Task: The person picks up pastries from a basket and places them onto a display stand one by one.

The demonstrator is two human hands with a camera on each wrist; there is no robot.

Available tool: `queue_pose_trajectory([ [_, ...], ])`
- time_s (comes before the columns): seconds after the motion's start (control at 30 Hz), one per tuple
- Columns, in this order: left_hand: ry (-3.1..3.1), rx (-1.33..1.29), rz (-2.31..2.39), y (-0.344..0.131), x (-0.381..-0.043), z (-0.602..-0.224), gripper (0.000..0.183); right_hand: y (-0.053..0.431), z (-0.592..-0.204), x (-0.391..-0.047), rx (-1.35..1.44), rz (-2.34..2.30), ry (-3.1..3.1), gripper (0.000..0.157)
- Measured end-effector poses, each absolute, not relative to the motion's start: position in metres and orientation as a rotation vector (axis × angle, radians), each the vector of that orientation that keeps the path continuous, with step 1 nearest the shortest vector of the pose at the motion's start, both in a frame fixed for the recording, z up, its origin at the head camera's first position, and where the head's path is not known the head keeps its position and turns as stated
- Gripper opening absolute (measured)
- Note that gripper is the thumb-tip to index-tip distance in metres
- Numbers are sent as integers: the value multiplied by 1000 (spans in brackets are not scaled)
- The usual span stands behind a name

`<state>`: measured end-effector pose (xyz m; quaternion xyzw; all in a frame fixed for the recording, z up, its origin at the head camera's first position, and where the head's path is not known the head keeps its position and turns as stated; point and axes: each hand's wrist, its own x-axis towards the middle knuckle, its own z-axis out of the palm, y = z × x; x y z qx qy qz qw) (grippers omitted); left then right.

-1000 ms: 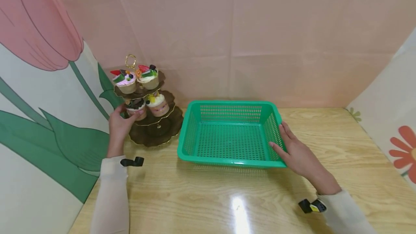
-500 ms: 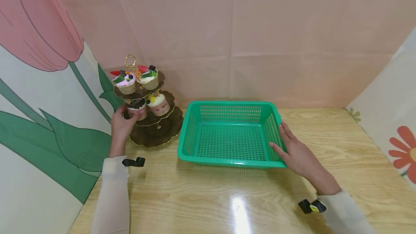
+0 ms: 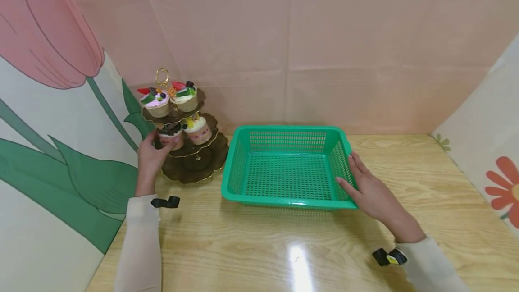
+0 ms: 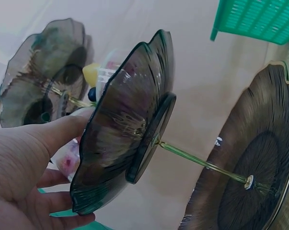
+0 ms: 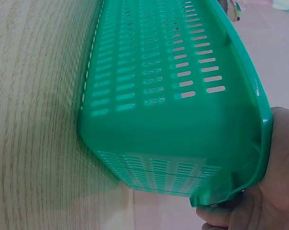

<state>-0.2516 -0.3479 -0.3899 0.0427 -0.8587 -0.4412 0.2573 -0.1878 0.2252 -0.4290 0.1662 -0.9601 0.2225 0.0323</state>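
Note:
My left hand (image 3: 151, 161) holds a chocolate-topped dessert cup (image 3: 171, 139) between thumb and fingers. That cup sits at the middle tier of a brown, gold-rimmed three-tier stand (image 3: 189, 169). In the left wrist view, the middle plate (image 4: 116, 120) hides much of the cup, with the thumb above the plate's edge and fingers around its side. A yellow-topped dessert cup (image 3: 198, 132) stands beside the held one. My right hand (image 3: 375, 195) grips the right rim of a green plastic basket (image 3: 288, 203), thumb inside and fingers outside. The right wrist view shows the basket's perforated outer wall (image 5: 168, 132).
On the top tier are a purple-cream cupcake (image 3: 157, 105) and a white-cream cupcake (image 3: 185, 100), both with fruit toppings. A gold ring (image 3: 162, 76) crowns the stand. The wooden table (image 3: 243, 251) meets a pink backdrop (image 3: 344, 57) behind the basket.
My left hand has shifted very slightly to the right at the middle tier, still on the chocolate-topped cup. My right hand and the basket have stayed in place.

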Motion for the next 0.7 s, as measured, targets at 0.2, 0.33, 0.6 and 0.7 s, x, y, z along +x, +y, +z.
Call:
queue_pose_trajectory([
  [0.2,-2447,61,-1168,-349,-248,-378,76,228,-425,-189,525,675,-2959,84],
  [0.33,-2559,6,-1088,-350,-239,-368,86,230,-422,-190,533,694,-2959,85],
  [0.6,-2636,-37,-934,-343,-210,-367,106,234,-412,-190,639,836,-2906,82],
  [0.7,-2660,-9,-847,-337,-194,-366,109,237,-405,-188,640,851,-2904,82],
])
